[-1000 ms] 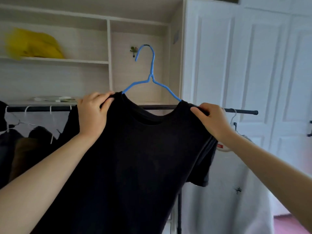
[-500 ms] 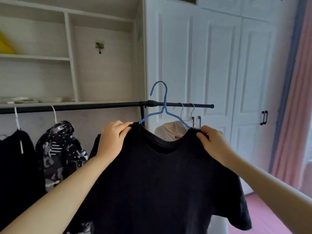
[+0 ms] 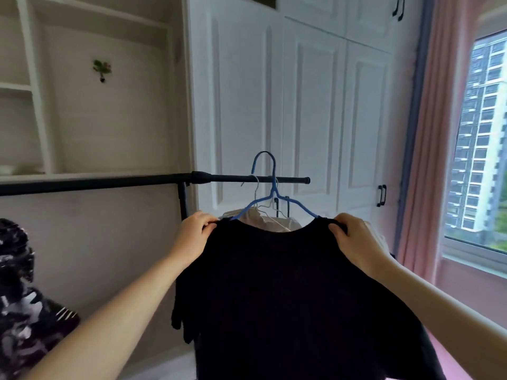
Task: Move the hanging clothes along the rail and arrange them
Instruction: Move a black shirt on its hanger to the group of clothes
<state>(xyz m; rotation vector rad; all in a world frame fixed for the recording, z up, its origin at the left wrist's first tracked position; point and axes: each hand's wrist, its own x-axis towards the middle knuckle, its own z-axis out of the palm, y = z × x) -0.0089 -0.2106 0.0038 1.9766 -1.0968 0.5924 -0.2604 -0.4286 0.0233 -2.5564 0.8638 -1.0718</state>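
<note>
A black T-shirt (image 3: 288,292) hangs on a blue wire hanger (image 3: 270,193). My left hand (image 3: 193,237) pinches its left shoulder and my right hand (image 3: 356,239) pinches its right shoulder. The hanger's hook stands up in front of the right end of the black rail (image 3: 109,183); whether it rests on the rail I cannot tell. Behind the shirt's collar a pale garment (image 3: 270,222) hangs from the rail on thin wire hangers. A black-and-white patterned garment (image 3: 19,297) shows at the left edge.
White wardrobe doors (image 3: 310,119) stand right behind the rail's end. Open shelves (image 3: 82,105) fill the wall on the left. A pink curtain (image 3: 436,133) and a window (image 3: 482,138) are on the right. The rail's upright post (image 3: 183,200) drops near the middle.
Both hands have carried the black T-shirt to the right along the rail, from the shelves to the rail's right end by the wardrobe. The view has swung right, showing the window.
</note>
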